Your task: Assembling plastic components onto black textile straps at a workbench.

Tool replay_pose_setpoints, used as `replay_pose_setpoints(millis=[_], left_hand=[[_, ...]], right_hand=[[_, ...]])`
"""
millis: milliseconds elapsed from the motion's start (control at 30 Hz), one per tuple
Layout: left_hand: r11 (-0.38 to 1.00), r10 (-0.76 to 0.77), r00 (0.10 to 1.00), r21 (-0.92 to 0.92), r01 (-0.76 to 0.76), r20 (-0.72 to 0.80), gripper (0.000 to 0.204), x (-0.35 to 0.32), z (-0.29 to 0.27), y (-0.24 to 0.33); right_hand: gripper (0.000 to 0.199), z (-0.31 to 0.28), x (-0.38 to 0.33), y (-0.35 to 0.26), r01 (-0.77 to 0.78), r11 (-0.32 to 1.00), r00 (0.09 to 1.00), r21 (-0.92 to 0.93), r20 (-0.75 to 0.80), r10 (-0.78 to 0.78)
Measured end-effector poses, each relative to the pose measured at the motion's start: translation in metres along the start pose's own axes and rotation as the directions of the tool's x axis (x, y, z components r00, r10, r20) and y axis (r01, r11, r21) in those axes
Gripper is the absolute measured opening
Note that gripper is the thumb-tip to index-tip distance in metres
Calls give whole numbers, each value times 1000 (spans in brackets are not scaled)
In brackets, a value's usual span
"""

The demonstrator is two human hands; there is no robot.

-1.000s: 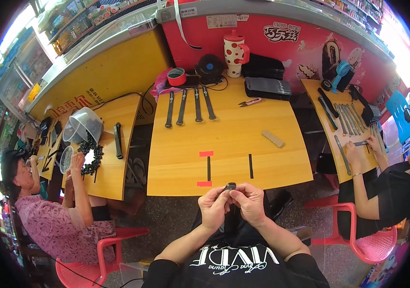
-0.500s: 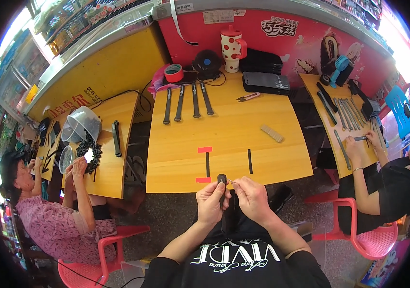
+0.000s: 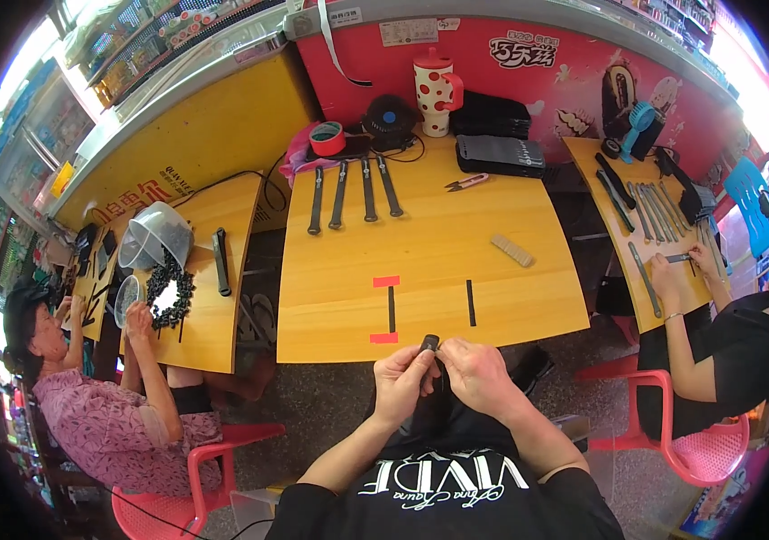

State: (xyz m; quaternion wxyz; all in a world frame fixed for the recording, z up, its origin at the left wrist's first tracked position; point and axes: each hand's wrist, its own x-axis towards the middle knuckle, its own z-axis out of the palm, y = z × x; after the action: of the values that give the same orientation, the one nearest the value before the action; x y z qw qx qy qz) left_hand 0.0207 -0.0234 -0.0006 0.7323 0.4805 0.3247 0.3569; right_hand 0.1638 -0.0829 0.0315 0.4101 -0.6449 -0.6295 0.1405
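Just past the table's near edge, my left hand (image 3: 402,382) pinches a black strap (image 3: 429,343) whose rounded, thickened end points up between thumb and finger. The rest of the strap is lost against my dark clothing. Close against its right side is my right hand (image 3: 477,376), fingers pinched together beside the strap's end. Whatever thin thing those fingers grip is too small to make out. On the wooden table (image 3: 339,315) beyond my hands lie a short black strip (image 3: 392,310) between two pieces of red tape (image 3: 385,282), and a second black strip (image 3: 471,303) to the right.
Several black straps (image 3: 339,195) lie in a row at the far left, near red tape roll (image 3: 327,139), fan (image 3: 389,120) and spotted tumbler (image 3: 434,93). Pink thread snips (image 3: 466,183) and a beige ridged block (image 3: 512,250) lie right. People work at both side tables.
Both my hands have shifted slightly right with the strap, its end now tilted right. My right fingers have closed in beside it. The person at left has moved their hands a little.
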Motion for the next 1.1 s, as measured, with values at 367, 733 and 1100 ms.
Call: replay_pose_setpoints(millis=[367,733,1100], left_hand=[[943,180,971,254,-216,158,17,3,-2,8],[871,-125,919,-403,282,374,37,15,-7,20],[851,-17,919,-477,219,393,17,23,-14,10]], right_hand=[[26,-8,5,8,-41,979,996,201,86,24],[13,6,5,0,-44,844,991,534,-85,105],[21,10,-1,7,41,959,993,280,-121,-7]])
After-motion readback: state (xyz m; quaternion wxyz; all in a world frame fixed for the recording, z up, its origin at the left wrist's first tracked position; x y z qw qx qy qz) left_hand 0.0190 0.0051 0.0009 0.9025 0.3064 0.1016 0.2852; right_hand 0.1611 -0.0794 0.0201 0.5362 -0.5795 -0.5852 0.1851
